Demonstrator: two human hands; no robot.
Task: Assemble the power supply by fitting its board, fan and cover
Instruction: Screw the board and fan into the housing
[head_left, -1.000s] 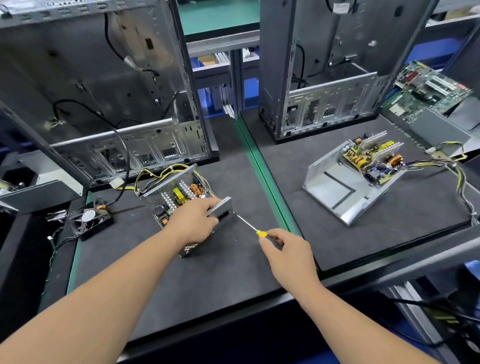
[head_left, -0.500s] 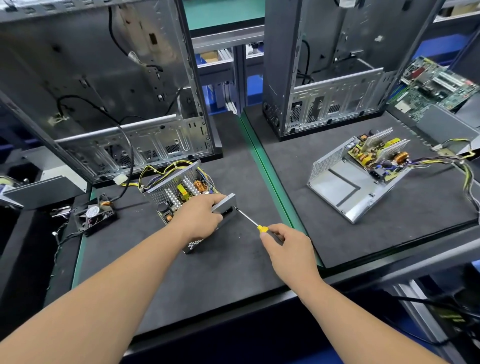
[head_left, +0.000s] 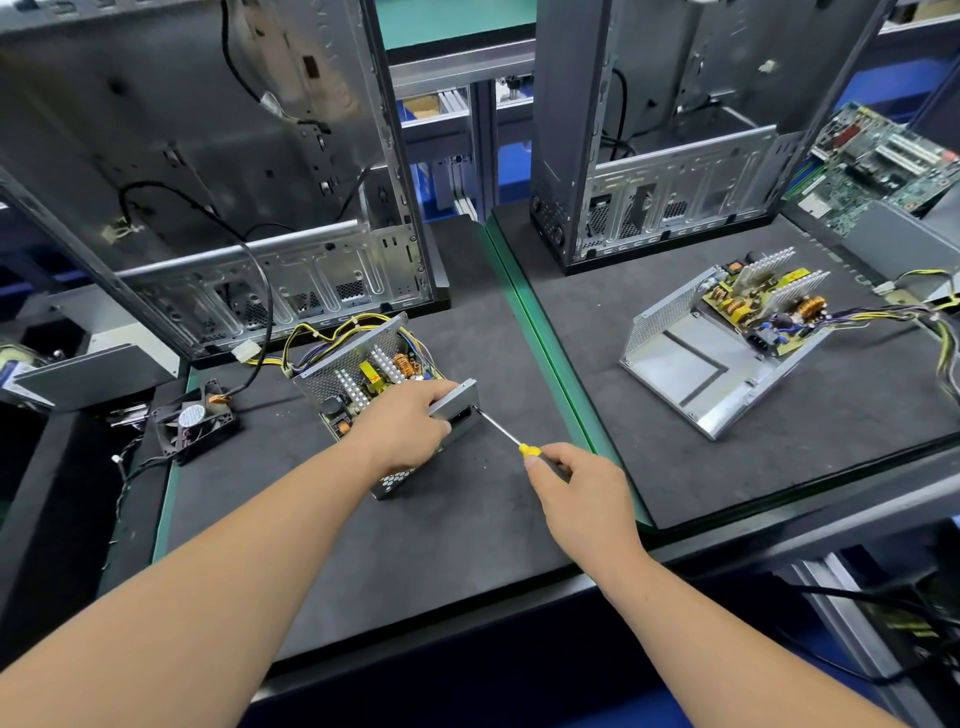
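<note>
- The power supply sat on the dark mat of the bench, at the left station, with its board already inside the open metal housing and no cover on it.
- The left hand clasped the housing's near end wall, fingers curled over the top edge, bracing it against the push of the tool.
- The right hand gripped the yellow-tipped handle of a screwdriver, whose tip met the outer face of that end wall, beside the socket opening.
- The step looked like driving a screw through the wall; whether a screw was on the tip could not be told.
- To do it well, the shaft wanted to run straight in line with the hole, with steady pressure while turning, and the left hand firm so the housing did not slide on the mat.
- The fan lay apart to the left, not yet fitted.
- A second opened supply rested on the right-hand mat, well away.
</note>
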